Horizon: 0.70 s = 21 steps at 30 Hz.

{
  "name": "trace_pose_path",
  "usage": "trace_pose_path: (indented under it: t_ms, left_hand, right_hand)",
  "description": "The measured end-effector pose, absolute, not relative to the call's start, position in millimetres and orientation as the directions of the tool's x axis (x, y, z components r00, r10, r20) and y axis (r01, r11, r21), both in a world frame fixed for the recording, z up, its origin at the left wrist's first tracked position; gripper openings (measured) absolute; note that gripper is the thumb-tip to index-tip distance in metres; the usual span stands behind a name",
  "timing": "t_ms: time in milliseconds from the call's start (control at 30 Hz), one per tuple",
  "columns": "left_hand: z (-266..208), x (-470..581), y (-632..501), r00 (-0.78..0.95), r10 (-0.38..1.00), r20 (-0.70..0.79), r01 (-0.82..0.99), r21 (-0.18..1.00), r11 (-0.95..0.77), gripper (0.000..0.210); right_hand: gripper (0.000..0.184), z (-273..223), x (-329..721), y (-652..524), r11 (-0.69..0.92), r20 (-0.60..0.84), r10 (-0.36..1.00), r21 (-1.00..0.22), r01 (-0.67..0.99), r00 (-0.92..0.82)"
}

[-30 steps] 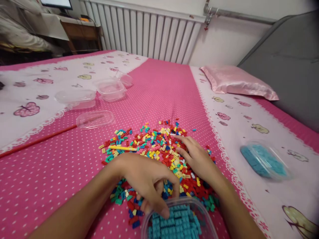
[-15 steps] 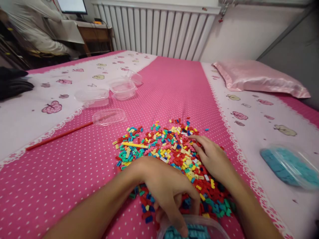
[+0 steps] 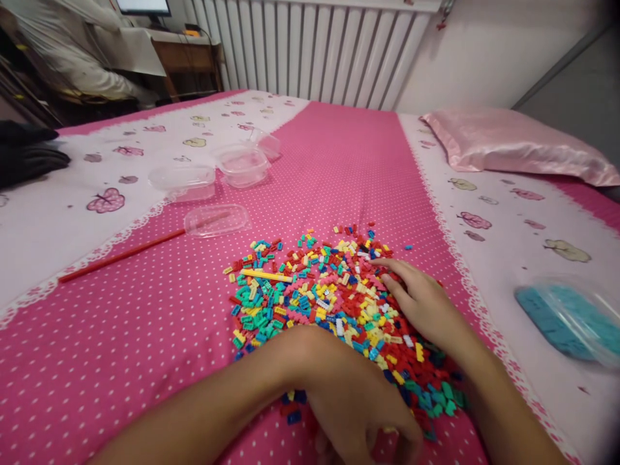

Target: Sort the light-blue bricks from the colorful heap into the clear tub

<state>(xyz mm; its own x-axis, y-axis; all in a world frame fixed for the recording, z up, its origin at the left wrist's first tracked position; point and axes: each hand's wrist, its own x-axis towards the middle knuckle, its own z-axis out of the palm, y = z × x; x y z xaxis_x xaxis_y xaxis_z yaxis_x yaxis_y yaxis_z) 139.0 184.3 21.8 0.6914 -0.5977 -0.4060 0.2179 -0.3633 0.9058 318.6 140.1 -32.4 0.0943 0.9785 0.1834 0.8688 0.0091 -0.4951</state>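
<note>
— Head view: where are the bricks (image 3: pixel 334 298)?
— Spread loose on the bed (image 3: pixel 145 336).
— Grip?
— Right hand (image 3: pixel 422 300): thumb and forefinger parted at the bricks. Left hand (image 3: pixel 356 400): curled; fingertips apparently cropped, hold cannot be told.

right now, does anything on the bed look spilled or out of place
Perhaps the toy bricks: they lie loose, colours mixed, straight on the bedspread as if spilled, and one blue brick sits apart, just beyond the right hand.
</note>
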Motion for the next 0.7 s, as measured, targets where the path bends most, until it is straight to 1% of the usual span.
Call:
trace_pose_path:
  t_ms: [133,200,300,400,467,500,533,567,600,633,667,700]
  left_hand:
    - [26.8,130.8,193.4,0.769,-0.484,-0.418,0.237,0.889,-0.391,0.033]
    - [30.4,125.7,199.1,0.768,-0.438,-0.467,0.293,0.864,-0.409,0.031]
    - [35.4,119.8,205.3,0.756,-0.378,-0.534,0.369,0.825,-0.428,0.033]
    - [41.2,111.7,213.6,0.767,-0.332,-0.549,0.427,0.823,-0.374,0.037]
    - [45.7,102.1,224.8,0.829,-0.266,-0.492,0.411,0.859,-0.306,0.035]
    - [47.7,96.1,232.2,0.874,-0.205,-0.441,0.378,0.881,-0.283,0.034]
    - [49.2,89.7,240.6,0.916,-0.111,-0.385,0.338,0.891,-0.304,0.032]
    - [50.0,83.2,249.4,0.944,0.019,-0.329,0.312,0.873,-0.376,0.031]
    - [50.0,76.9,258.4,0.947,0.165,-0.274,0.32,0.819,-0.476,0.029]
    - [49.0,70.9,267.0,0.92,0.313,-0.235,0.38,0.726,-0.573,0.027]
    - [47.1,65.3,274.9,0.865,0.461,-0.2,0.479,0.605,-0.636,0.026]
    - [44.6,60.1,281.9,0.794,0.583,-0.171,0.585,0.477,-0.656,0.026]
  right_hand:
    - [0.034,-33.1,320.6,140.1,0.025,0.189,0.979,-0.488,0.872,0.078]
    - [0.034,-33.0,320.8,139.9,0.03,0.188,0.979,-0.492,0.87,0.073]
    - [0.035,-32.6,320.5,139.7,0.032,0.183,0.981,-0.492,0.87,0.068]
    - [0.036,-32.0,320.2,140.3,0.021,0.18,0.98,-0.5,0.866,0.081]
    - [0.038,-31.3,320.4,141.3,0.011,0.191,0.976,-0.512,0.859,0.101]
    - [0.038,-30.8,320.6,141.8,0.008,0.2,0.973,-0.519,0.855,0.113]
    - [0.038,-30.1,320.9,142.1,0.001,0.215,0.968,-0.527,0.85,0.132]
    - [0.039,-29.3,321.3,142.3,-0.012,0.229,0.96,-0.536,0.844,0.16]
    - [0.039,-28.2,321.8,142.2,-0.032,0.24,0.951,-0.55,0.835,0.194]
    - [0.04,-26.9,322.2,141.9,-0.055,0.247,0.941,-0.565,0.823,0.233]
    - [0.041,-25.5,322.6,141.4,-0.081,0.246,0.931,-0.58,0.81,0.27]
    - [0.042,-23.8,322.8,140.7,-0.106,0.243,0.922,-0.591,0.8,0.301]
